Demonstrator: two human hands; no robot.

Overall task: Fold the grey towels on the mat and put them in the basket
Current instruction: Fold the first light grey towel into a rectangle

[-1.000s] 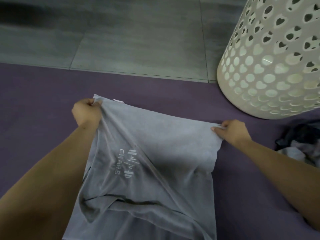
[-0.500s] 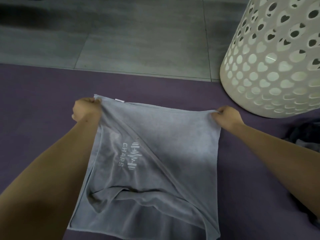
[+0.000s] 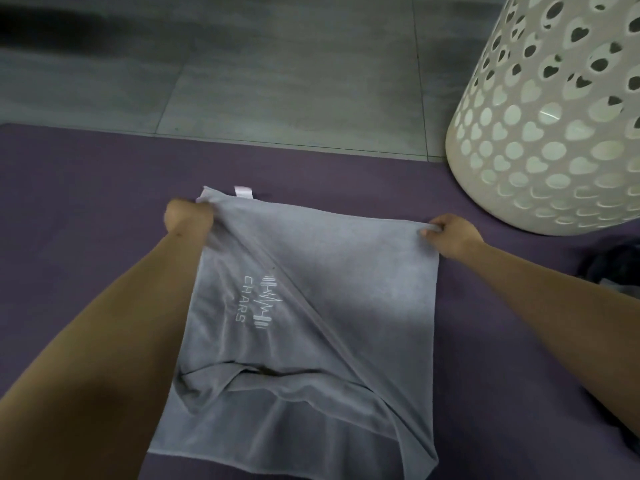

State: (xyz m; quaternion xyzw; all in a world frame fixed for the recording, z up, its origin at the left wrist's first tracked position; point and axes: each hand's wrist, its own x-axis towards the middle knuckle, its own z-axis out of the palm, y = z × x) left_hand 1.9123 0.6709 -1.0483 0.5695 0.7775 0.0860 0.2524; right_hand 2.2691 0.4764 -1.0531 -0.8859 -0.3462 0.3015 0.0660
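Holding the far edge of the grey towel (image 3: 346,271) with both hands, I pinch one corner in my left hand (image 3: 188,216) and the other in my right hand (image 3: 450,233), fingers curled tight round the cloth on each side. Compared with a second ago, both corners have travelled toward the far edge of the purple mat (image 3: 86,188), and the top hem, which sagged between my fists, now runs nearly straight; a small white tag (image 3: 243,191) has come into sight beside the left corner. The towel lies on the middle of the mat, logo (image 3: 258,303) upward, with a diagonal crease across it and a loose bunched fold along its near part. I judge this to be the spreading step: the cloth is drawn taut and almost flat, so the first fold can follow once the near wrinkles are smoothed. The white basket (image 3: 540,150) with heart-shaped holes stands at the mat's far right corner. A dark heap of cloth (image 3: 613,271) lies at the right edge.
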